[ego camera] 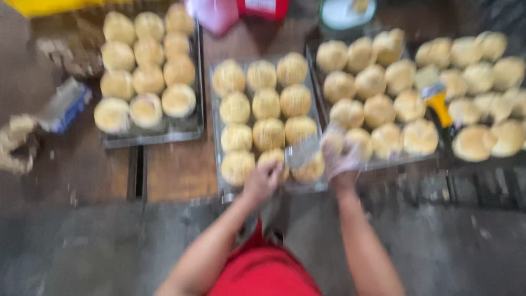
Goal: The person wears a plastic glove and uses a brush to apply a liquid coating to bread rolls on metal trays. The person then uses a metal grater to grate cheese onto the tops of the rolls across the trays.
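Wooden worktable (pixel 181 170) filled the upper two-thirds of the frame, grey floor (pixel 98 246) below it; the whole view was motion-blurred.
Four metal baking trays of round, pale golden buns lay side by side: left tray (pixel 189 129) at upper left, centre tray (pixel 215 118) mid-frame, right tray (pixel 315 77) right of centre, far tray (pixel 449 164) at the right edge.
Red garment (pixel 263 271) sat at bottom centre.
Left hand (pixel 263 181), bare, rested curled on the front bun (pixel 272 159) of the centre tray's near row; how firmly it gripped could not be told.
Right hand (pixel 341 153), in a thin clear glove, was closed around a flat metal blade (pixel 304 152) lying over that same row.
Yellow-handled tool (pixel 438 104) lay between the right and far trays.
Blue-and-white packet (pixel 64 105) lay at the left edge.
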